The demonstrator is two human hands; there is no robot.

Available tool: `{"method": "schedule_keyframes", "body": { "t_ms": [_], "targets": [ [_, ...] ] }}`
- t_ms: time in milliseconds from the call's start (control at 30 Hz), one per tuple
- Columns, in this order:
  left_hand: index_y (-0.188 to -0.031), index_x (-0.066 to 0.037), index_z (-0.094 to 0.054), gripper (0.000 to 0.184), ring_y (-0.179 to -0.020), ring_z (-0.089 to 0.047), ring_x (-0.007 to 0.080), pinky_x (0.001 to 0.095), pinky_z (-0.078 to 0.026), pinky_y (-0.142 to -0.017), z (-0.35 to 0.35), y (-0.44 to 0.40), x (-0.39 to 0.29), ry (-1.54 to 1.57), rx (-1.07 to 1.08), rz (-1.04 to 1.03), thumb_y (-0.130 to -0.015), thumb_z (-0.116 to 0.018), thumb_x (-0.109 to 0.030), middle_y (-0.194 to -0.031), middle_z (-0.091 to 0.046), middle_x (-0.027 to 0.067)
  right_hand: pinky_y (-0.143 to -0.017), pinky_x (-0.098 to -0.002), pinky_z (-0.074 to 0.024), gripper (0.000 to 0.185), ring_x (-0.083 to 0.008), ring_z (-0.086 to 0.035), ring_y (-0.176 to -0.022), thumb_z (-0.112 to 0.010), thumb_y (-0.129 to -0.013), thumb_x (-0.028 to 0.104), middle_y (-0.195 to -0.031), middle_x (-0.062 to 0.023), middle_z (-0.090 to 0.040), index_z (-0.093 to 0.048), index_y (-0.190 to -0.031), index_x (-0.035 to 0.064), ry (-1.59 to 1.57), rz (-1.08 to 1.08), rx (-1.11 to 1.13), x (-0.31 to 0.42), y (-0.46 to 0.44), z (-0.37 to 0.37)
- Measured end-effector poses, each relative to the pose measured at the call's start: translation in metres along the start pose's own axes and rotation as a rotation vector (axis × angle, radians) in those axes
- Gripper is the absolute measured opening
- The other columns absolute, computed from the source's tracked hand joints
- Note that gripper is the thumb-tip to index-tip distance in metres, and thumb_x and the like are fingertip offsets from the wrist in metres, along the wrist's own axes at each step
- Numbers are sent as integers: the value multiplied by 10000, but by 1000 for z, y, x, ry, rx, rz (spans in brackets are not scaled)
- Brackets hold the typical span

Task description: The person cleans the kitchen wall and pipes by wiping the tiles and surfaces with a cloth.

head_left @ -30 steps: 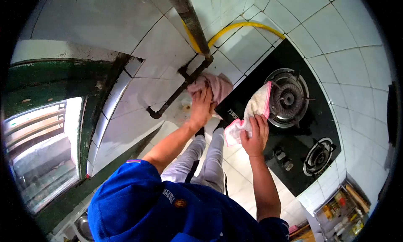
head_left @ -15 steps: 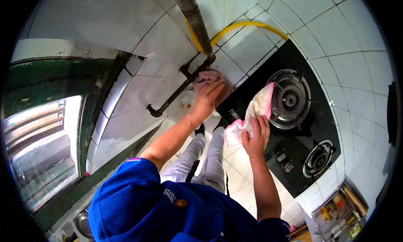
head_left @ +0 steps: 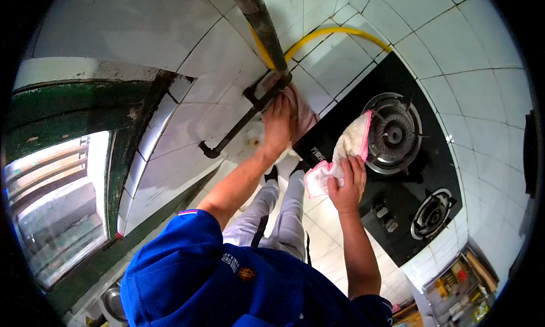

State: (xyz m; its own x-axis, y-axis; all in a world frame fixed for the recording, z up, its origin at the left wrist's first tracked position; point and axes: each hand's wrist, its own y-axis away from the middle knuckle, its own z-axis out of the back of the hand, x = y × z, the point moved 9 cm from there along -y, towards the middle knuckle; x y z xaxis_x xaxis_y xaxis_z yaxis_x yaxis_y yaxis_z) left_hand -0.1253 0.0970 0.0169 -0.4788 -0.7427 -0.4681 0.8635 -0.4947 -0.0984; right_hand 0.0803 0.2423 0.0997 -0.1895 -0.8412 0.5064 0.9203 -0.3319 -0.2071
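A dusky pink cloth (head_left: 303, 114) lies on the tiled ledge beside the dark pipe. My left hand (head_left: 277, 125) presses down on it and grips it, the fingertips close by the pipe. Part of the cloth is hidden behind the pipe and under the fingers. A white cloth with a bright pink edge (head_left: 350, 141) hangs across the front edge of the black gas stove (head_left: 374, 94). My right hand (head_left: 347, 185) is closed on its lower part, thumb on one side, and rests near the larger burner (head_left: 393, 135).
A thick rusty pipe (head_left: 261, 20) comes down from above and joins a thinner branch pipe (head_left: 233, 131). A yellow hose (head_left: 335, 30) curves along the wall to the stove. To the left is a window (head_left: 57, 196); a shelf of small items (head_left: 460, 284) stands at lower right.
My left hand has moved up and slightly away from me, pushing the dusky pink cloth in around and behind the pipe. The right hand and white cloth have stayed put.
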Motion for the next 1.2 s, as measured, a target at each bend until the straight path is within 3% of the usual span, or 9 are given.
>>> {"method": "schedule_keyframes", "body": {
  "t_ms": [267,367,567,700,867,933,1000,1133,1200],
  "targets": [
    [-1457,64,-355,686,-1350,-337,490,521,-282,-1146,-12,-7,-21,-10,73,-208,-868,-612,-177,-1483,-361,286,-1067,-533,-381,511,-424,-492,-1248,-667,-757,216,-1284,-182,-562,-579,-1230,41,-17,-6,1,0,-1,0],
    [-1475,54,-324,749,-1364,-326,486,517,-275,-1151,-17,-28,5,-45,103,27,-873,-628,-273,-1496,-350,277,-1064,-530,-386,511,-424,-490,-1247,-670,-757,223,-1282,-182,-561,-580,-1226,42,-7,1,15,0,-1,-1],
    [-1486,73,-290,818,-1348,-349,490,586,-265,-1120,-6,26,19,-48,54,76,-875,-622,-359,-1481,-347,322,-1062,-530,-386,496,-422,-494,-1236,-669,-759,247,-1277,-179,-560,-588,-1208,50,-36,-21,7,-3,-1,0],
    [-1494,72,-269,827,-1351,-351,486,561,-273,-1130,-22,-25,2,-114,-49,-71,-884,-618,-364,-1480,-355,320,-1056,-529,-385,496,-423,-487,-1247,-669,-759,241,-1283,-180,-556,-587,-1209,49,-43,-22,11,-3,-1,-1],
    [-1503,67,-252,809,-1370,-340,465,500,-280,-1153,-21,-34,1,116,223,95,-903,-582,-364,-1497,-337,311,-1062,-525,-383,507,-429,-491,-1250,-668,-772,229,-1295,-191,-559,-590,-1232,31,-51,-18,20,-1,0,1],
    [-1510,66,-239,817,-1375,-327,474,512,-265,-1159,-10,-2,7,101,66,-13,-900,-580,-359,-1515,-304,316,-1062,-526,-381,507,-430,-489,-1249,-662,-772,222,-1297,-193,-556,-587,-1233,22,-25,-23,38,-2,0,-1],
    [-1514,72,-224,826,-1385,-305,482,514,-248,-1167,-7,18,3,-190,150,-70,-900,-583,-346,-1531,-266,326,-1061,-534,-375,502,-412,-486,-1248,-670,-763,229,-1304,-169,-544,-580,-1230,69,-42,-34,25,-3,0,-2],
    [-1518,86,-192,837,-1408,-259,504,560,-216,-1166,-32,-36,-6,49,177,-131,-913,-569,-353,-1549,-227,325,-1059,-539,-380,499,-426,-486,-1247,-666,-760,215,-1300,-181,-547,-583,-1220,42,-57,-21,16,-3,-1,-1],
    [-1491,121,-215,790,-1456,-173,480,544,-122,-1202,-46,-76,-26,-148,253,-222,-954,-524,-370,-1553,-203,337,-1057,-541,-383,499,-436,-486,-1251,-661,-759,208,-1291,-193,-554,-585,-1213,17,-56,-16,32,-2,0,-2]
  ]
}}
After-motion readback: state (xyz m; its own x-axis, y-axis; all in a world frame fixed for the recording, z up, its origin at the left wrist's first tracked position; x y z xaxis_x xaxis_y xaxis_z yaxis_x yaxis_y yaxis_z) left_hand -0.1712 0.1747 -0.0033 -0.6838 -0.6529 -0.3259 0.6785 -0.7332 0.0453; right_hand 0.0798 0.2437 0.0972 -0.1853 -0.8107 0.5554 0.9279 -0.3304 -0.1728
